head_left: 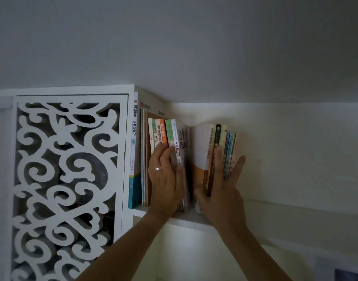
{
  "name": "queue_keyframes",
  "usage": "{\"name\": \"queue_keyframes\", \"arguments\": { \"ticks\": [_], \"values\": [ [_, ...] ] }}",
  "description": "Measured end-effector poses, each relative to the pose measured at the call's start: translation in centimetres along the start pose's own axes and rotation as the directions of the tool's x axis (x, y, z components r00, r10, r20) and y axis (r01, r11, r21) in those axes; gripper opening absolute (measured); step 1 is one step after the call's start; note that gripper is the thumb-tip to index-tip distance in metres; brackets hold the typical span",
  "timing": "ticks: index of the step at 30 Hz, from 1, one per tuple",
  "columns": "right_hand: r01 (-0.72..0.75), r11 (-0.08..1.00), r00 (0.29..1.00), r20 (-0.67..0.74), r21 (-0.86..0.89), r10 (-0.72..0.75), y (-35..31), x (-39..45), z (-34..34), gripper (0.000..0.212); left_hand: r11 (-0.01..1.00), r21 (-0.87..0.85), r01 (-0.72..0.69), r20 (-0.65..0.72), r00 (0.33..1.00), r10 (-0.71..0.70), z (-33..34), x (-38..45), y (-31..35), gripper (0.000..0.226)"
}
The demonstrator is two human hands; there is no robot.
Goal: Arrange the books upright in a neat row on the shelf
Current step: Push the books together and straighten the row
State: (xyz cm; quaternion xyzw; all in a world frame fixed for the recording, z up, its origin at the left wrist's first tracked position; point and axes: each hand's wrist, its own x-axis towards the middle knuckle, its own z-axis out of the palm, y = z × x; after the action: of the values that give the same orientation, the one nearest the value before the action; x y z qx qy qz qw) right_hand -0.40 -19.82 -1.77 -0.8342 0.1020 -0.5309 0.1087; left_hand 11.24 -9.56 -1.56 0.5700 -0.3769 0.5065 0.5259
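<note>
We pressed our left hand [166, 177], fingers straight, on the left books [163, 134]; our right hand [220, 189] lay spread against the right books [218, 138], all upright on the shelf [186, 220].

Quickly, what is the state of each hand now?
Left hand: open, fingers pressing on the left group of books.
Right hand: open, fingers spread against the right group of books.

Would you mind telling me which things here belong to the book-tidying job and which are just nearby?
Part of the job:
- left book group
- right book group
- shelf
- left hand
- right hand

Just nearby:
- carved white panel
- ring
</note>
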Motion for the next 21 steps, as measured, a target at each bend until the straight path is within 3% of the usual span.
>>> {"name": "queue_keyframes", "arguments": {
  "ticks": [4, 7, 11, 14, 21],
  "values": [
    [0.005, 1.0, 0.998, 0.068, -0.015, -0.004, -0.4, 0.3, 0.0, 0.094, 0.999, -0.042, 0.001, 0.025, 1.0, 0.0, -0.1, 0.0, 0.0, 0.047],
    [0.008, 1.0, 0.996, 0.086, 0.009, -0.008, -1.2, 0.5, 0.5, 0.101, 0.999, -0.043, -0.002, 0.042, 0.999, 0.004, -0.5, 0.1, -0.3, 0.045],
    [0.049, 0.998, 0.997, 0.051, 0.025, -0.05, -1.5, 0.4, 1.5, 0.101, 0.997, 0.063, -0.042, 0.046, 0.998, 0.039, -0.5, 0.2, -0.6, 0.045],
    [0.009, 1.0, 1.0, 0.013, -0.006, -0.009, -1.4, 0.3, 1.7, 0.102, 0.996, 0.09, 0.028, -0.018, 1.0, -0.026, -0.4, 0.1, -0.5, 0.045],
    [-0.054, 0.997, 0.998, -0.035, -0.059, 0.052, -1.6, 0.0, 1.9, 0.103, 0.989, 0.147, -0.012, 0.0, 1.0, 0.013, -1.1, -0.2, -1.3, 0.049]
  ]
}}
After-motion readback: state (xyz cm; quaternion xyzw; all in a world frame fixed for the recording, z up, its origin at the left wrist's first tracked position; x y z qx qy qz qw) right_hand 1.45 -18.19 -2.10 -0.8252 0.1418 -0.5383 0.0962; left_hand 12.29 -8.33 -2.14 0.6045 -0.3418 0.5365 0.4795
